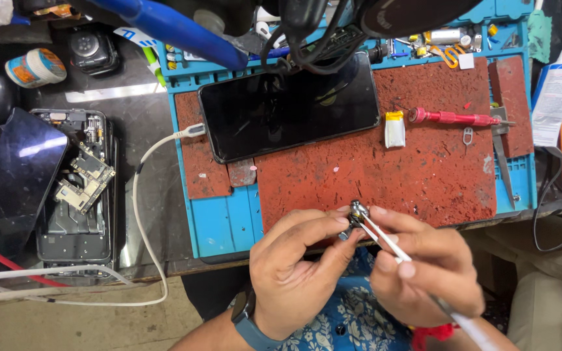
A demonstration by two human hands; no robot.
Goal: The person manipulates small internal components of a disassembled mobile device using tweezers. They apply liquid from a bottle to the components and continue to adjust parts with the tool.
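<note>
Small metal part (358, 211) pinched in left hand (294, 273) fingertips, held above near edge of red mat (424, 169); white tool (391, 244) gripped pen-style in right hand (424, 273), tip touching part; steadiness best gained with wrists braced, light pressure applied

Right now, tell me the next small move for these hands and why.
Probably steady the small metal part and ease the white tool's tip gently against it. The left hand pinches the part between its fingers while the right hand holds the tool like a pen, tip already touching the part, above the red mat.
</note>
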